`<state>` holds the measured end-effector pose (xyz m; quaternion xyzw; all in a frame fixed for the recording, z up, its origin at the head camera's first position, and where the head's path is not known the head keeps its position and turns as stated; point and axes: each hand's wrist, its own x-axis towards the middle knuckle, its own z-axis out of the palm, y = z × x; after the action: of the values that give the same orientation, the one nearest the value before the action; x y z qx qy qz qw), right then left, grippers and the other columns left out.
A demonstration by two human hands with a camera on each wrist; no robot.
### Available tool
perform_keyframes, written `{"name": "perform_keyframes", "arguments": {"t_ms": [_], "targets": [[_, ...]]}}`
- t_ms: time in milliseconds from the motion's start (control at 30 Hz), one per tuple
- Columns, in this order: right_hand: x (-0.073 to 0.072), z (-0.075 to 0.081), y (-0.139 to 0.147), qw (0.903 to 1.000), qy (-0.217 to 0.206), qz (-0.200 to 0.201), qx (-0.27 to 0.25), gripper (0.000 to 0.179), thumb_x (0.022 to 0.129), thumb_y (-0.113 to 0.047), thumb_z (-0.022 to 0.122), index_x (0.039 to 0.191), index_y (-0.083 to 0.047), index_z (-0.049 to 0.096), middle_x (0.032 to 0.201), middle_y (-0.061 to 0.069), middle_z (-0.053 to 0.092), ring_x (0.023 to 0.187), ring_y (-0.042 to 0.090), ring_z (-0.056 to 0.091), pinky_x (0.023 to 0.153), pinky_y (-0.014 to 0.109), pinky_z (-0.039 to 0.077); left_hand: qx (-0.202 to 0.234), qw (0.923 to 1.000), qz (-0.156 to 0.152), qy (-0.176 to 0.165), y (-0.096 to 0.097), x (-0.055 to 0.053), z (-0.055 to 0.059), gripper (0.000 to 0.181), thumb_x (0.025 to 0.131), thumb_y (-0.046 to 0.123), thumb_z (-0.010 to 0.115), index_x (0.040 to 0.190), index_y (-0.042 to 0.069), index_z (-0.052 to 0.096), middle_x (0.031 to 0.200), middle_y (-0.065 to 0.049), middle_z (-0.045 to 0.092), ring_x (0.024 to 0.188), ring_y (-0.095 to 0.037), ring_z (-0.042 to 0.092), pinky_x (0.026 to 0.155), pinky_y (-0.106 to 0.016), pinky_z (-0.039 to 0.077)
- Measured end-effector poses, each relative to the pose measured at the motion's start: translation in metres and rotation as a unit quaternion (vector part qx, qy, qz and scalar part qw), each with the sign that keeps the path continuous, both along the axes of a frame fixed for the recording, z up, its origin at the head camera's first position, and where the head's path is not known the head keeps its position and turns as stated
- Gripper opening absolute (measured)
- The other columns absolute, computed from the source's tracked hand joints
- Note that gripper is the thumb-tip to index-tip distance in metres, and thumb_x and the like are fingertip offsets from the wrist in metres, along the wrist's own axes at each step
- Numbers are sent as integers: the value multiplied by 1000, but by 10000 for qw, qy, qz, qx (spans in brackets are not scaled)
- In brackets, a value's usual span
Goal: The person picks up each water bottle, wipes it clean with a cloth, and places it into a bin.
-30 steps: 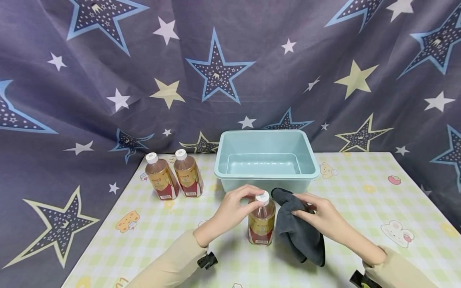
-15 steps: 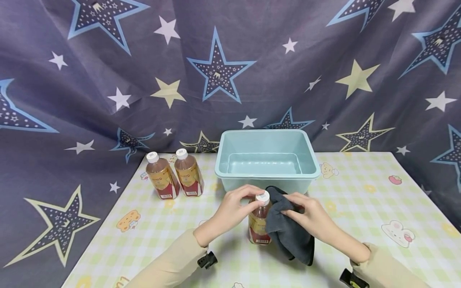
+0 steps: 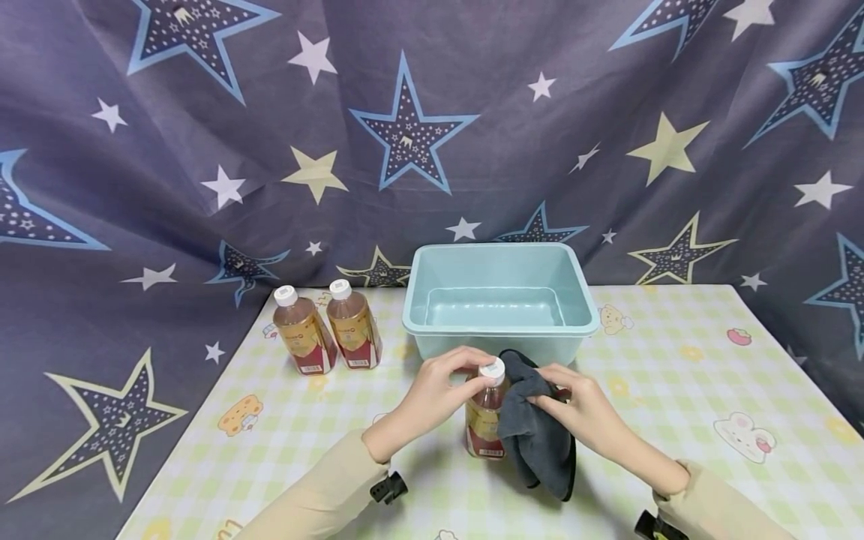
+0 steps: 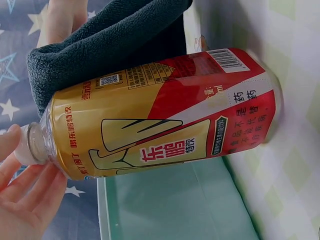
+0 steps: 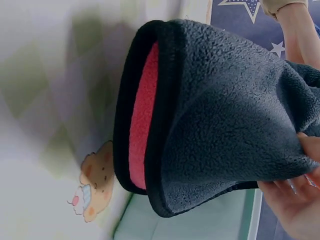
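Bottle (image 3: 483, 435) is standing upright on the checked tablecloth (image 3: 675, 382), and I am taking it as the centre of my clock. With my left hand (image 3: 439, 386) I am pinching its white cap (image 3: 493, 370), the thumb and the fingers holding it from the nine o'clock side. With my right hand (image 3: 587, 409), at three o'clock, I am gripping a dark grey cloth (image 3: 536, 435) between the thumb and the fingers. This cloth is hanging in folds between the bottle and my right hand, and it is leaning against the bottle's side, covering a part of the gold and red label (image 4: 165, 115) for the head view. From my right wrist I am seeing its black border (image 5: 162, 115), and inside the fold a pink-red lining (image 5: 142, 120) is showing. Whether its lowest corner is touching the tablecloth, I am not managing to tell. Light blue tub (image 3: 499, 345) is sitting at twelve o'clock, just behind the bottle. At ten o'clock, well apart from my fingers, a second bottle (image 3: 354, 334) and a third bottle (image 3: 305, 341) are standing upright side by side. Farther at twelve o'clock, a dark curtain (image 3: 513, 165) with stars is hanging.
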<state>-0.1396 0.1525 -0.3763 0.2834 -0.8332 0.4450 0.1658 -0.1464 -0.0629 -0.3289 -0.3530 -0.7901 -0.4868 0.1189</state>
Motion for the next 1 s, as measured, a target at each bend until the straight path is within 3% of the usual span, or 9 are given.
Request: {"name": "perform_keyframes", "arguments": {"t_ms": [467, 767, 1000], "targets": [[-1, -11, 2, 9983, -540, -169, 100, 21, 74, 4, 66, 94, -4, 66, 92, 5, 63, 81, 3, 56, 58, 22, 52, -15, 10000, 20, 47, 0, 0, -1, 18, 77, 1, 66, 94, -3, 64, 94, -12, 63, 85, -21, 61, 77, -22, 51], [-6, -23, 3, 9938, -441, 40, 1021, 24, 75, 3, 66, 98, -3, 65, 90, -2, 61, 82, 7, 56, 66, 23, 50, -45, 10000, -21, -42, -2, 0, -2, 19, 77, 0, 65, 95, -3, 63, 95, -12, 63, 85, -21, 61, 77, -23, 51], [-6, -27, 1, 9828, -308, 61, 1821, 22, 74, -1, 68, 95, -2, 65, 83, -3, 58, 75, 9, 55, 60, 24, 47, 15, 10000, -47, -58, -3, -17, -28, 20, 78, 7, 66, 98, 3, 64, 98, -7, 63, 88, -17, 61, 78, -20, 50]]}}
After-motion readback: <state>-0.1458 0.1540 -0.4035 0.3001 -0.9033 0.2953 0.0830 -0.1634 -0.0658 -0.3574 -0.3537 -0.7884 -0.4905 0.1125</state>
